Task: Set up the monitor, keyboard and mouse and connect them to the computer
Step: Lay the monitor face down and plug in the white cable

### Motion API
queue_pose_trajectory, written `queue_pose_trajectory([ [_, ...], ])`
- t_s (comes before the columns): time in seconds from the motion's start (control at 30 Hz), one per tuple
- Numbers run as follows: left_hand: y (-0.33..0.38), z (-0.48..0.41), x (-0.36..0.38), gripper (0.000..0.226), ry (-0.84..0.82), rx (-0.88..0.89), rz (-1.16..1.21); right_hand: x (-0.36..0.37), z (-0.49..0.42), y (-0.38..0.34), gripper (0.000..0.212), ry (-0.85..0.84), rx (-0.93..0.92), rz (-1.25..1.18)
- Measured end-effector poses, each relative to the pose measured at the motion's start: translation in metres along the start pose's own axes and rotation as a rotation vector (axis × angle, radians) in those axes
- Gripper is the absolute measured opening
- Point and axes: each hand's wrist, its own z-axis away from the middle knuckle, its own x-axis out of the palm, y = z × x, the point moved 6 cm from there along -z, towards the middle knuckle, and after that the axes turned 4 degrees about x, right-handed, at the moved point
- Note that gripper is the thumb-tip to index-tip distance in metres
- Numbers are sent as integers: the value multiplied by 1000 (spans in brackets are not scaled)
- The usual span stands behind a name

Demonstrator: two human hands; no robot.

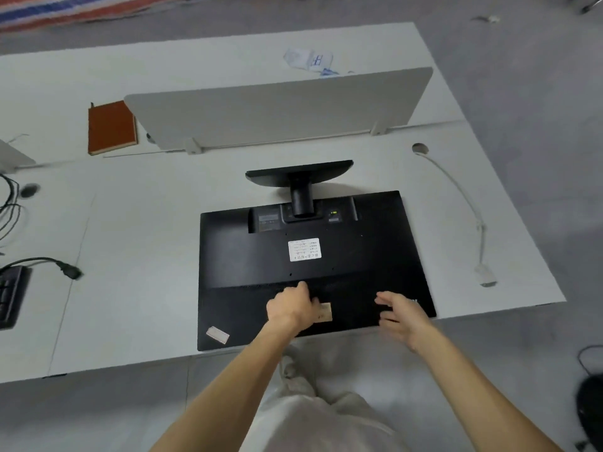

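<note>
The monitor (pixel 303 272) is lying face down on the desk (pixel 137 223), right under the fingers. Its stand (pixel 301 187) is sticking up at the end far past the fingertips. The left hand (pixel 288 305) is resting on the monitor's back, next to a tan sticker (pixel 324 312). Its fingers are bending and their tips are hiding, so I cannot tell if they are holding anything. The right hand (pixel 401 314) is hanging just over the monitor's near right part, with fingers spreading wide and holding nothing. A white cable (pixel 470 207) is lying well off to the right of the right fingers. The keyboard (pixel 9 295) is sitting far off to the left of the left fingers. The monitor's near edge is sitting right along the desk's near edge. I am thinking a small tug toward the person could be sliding it off onto the floor. Dragging it could be scratching the screen, since the glass side is facing down. Lifting with only one hand could be letting the heavy stand end tip and slip away.
</note>
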Motion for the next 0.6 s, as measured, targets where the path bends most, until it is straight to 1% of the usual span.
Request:
queue_pose_trajectory([
  [0.03, 26, -7, -2, 34, 22, 106, -24, -11, 3, -10, 34, 27, -83, 49],
  [0.1, 58, -14, -6, 34, 66, 263, -71, -20, 10, -29, 17, 103, -273, 216],
  [0.17, 90, -19, -3, 36, 82, 398, -120, -41, 17, -43, 19, 227, -405, 370],
  [0.23, 117, -26, 3, 44, 98, 493, -160, -68, 18, -50, 27, 337, -461, 439],
  [0.3, 136, -36, 11, 55, 95, 548, -234, -99, 5, -50, 31, 445, -475, 442],
  [0.4, 155, -60, 26, 71, 31, 569, -370, -145, -23, -48, 42, 586, -409, 402],
  [0.47, 166, -78, 34, 79, -3, 533, -428, -174, -43, -53, 50, 672, -372, 418],
  [0.53, 176, -93, 37, 83, -21, 481, -450, -198, -63, -65, 54, 711, -349, 458],
  [0.6, 179, -101, 40, 85, -33, 433, -447, -212, -79, -74, 54, 707, -311, 534],
])
